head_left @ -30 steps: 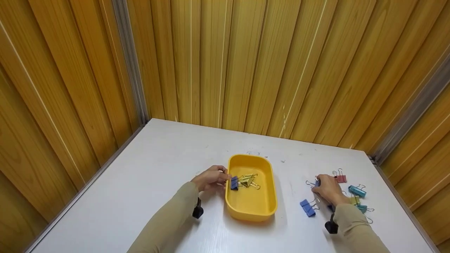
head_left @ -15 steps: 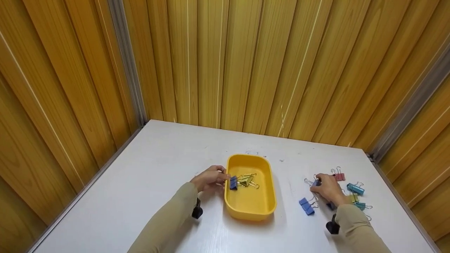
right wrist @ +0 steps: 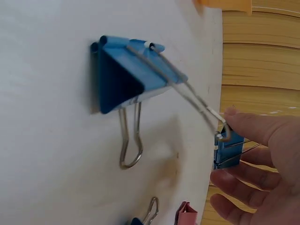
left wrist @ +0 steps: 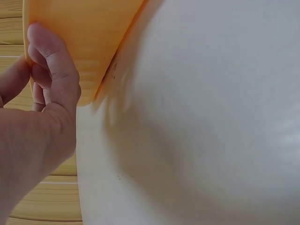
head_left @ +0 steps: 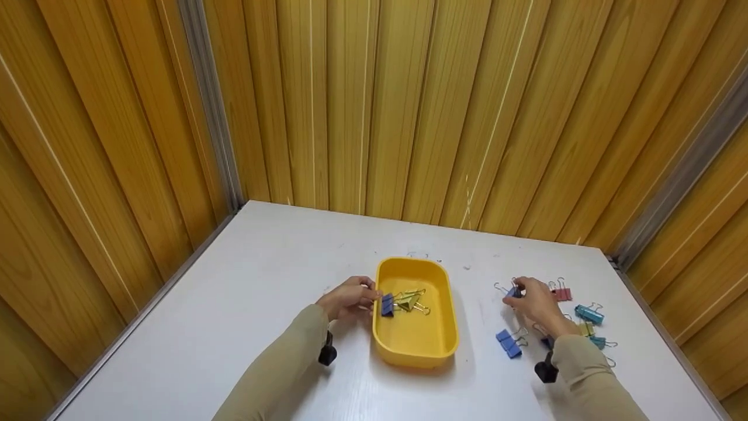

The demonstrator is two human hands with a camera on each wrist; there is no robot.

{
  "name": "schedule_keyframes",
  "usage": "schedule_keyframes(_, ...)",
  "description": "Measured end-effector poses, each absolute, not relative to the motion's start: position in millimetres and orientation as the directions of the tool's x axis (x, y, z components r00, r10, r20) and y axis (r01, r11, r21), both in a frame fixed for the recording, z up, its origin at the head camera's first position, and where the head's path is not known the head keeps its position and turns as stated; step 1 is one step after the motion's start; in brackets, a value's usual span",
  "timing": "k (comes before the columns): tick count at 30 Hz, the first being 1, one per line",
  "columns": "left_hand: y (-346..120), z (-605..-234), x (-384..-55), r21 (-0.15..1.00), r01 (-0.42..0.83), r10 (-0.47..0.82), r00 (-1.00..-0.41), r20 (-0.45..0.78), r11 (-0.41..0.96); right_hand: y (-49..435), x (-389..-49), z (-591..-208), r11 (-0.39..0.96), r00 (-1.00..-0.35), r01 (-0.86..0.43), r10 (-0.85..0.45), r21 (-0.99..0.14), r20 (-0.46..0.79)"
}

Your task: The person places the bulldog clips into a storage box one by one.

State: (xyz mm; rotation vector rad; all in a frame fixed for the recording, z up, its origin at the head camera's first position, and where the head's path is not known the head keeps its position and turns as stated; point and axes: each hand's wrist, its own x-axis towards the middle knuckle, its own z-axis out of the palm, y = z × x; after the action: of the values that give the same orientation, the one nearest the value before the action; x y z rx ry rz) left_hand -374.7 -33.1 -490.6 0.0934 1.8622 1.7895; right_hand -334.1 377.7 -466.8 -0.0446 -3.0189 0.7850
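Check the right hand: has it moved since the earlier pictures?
Yes: the right hand, pinching a blue clip, has shifted left and up in the head view, judged against the red clip.

Tabletop gap (head_left: 479, 327), tray (head_left: 415, 358) left, clips (head_left: 509, 344) right

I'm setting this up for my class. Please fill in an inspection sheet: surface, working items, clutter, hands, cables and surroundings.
Surface: white table, with small dark marks near the tray's far end.
Working items: yellow tray holding a blue clip and at least one gold clip; on the table, a loose blue clip, red clip, teal clips and yellow clip; others partly hidden by the right arm.
Clutter: nothing seen besides these.
Left hand: holds the tray's rim.
Right hand: pinches another blue clip.
Cables: nothing seen.
Surroundings: wood-patterned walls, grey posts.
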Motion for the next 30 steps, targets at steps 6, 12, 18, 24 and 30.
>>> schedule_keyframes(6, -33.3, -489.0, -375.8, 0.94, -0.322, 0.407, -0.848, -0.34, 0.114, 360.9, -340.3, -448.0, 0.86, -0.997, -0.05, -0.014, -0.507, 0.075)
schedule_keyframes(12, -33.6, -488.3, -374.5, 0.937, -0.332, 0.414, -0.842, -0.346, 0.108, 337.4, -341.7, -437.1, 0.846, -0.989, -0.118, -0.052, -0.52, 0.14)
schedule_keyframes(18, -36.7, -491.5, -370.7, 0.932, -0.342, 0.39, -0.847, -0.361, 0.12, 306.4, -338.7, -434.7, 0.822, -0.972, -0.214, -0.124, -0.527, 0.201)
schedule_keyframes(24, -34.1, -493.0, -371.4, 0.95, -0.302, 0.427, -0.85, -0.307, 0.081, 277.2, -332.5, -430.1, 0.791, -0.944, -0.324, -0.231, -0.518, 0.238)
schedule_keyframes(30, -31.9, -491.9, -374.0, 0.952, -0.298, 0.422, -0.857, -0.296, 0.063, 254.0, -325.4, -427.1, 0.741, -0.905, -0.424, -0.361, -0.52, 0.225)
